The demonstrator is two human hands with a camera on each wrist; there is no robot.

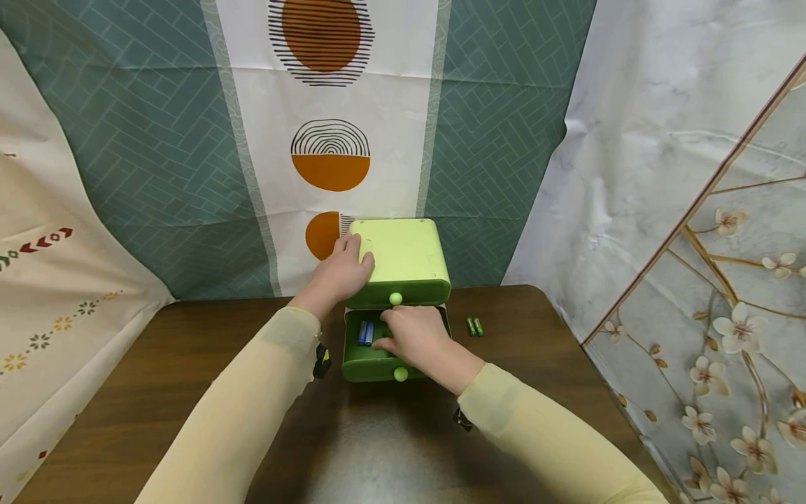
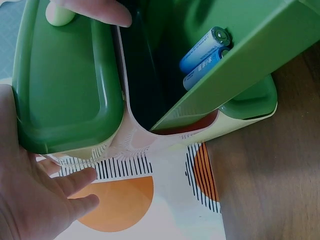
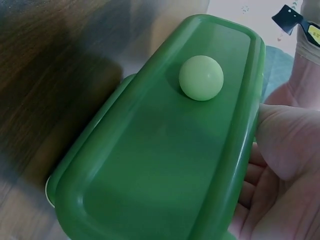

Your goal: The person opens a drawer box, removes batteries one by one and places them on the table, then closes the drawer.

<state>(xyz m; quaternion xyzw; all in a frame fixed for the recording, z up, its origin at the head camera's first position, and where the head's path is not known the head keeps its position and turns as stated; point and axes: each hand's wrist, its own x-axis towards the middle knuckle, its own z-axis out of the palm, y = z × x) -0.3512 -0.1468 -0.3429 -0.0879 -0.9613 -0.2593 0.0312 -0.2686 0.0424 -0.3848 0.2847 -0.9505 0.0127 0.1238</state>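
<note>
A small light-green cabinet (image 1: pixel 403 248) with green drawers stands at the back of the table. One drawer (image 1: pixel 371 369) below the top one is pulled out, with two blue batteries (image 1: pixel 366 333) lying side by side at its left. My left hand (image 1: pixel 343 273) rests against the cabinet's upper left edge, fingers spread and straight along its side in the left wrist view. Over the pulled-out drawer is my right hand (image 1: pixel 418 336), thumb and forefinger apart and nothing visible between them. Its other fingers reach behind the drawer front (image 3: pixel 165 135) with tips hidden.
Two green batteries (image 1: pixel 475 327) lie on the wooden table (image 1: pixel 522 371) right of the cabinet. Another drawer front (image 2: pixel 252 97) shows below the pulled-out one. Patterned cloth (image 1: pixel 504 140) hangs behind and at both sides. Round knobs (image 1: pixel 395 299) stick out from the drawers.
</note>
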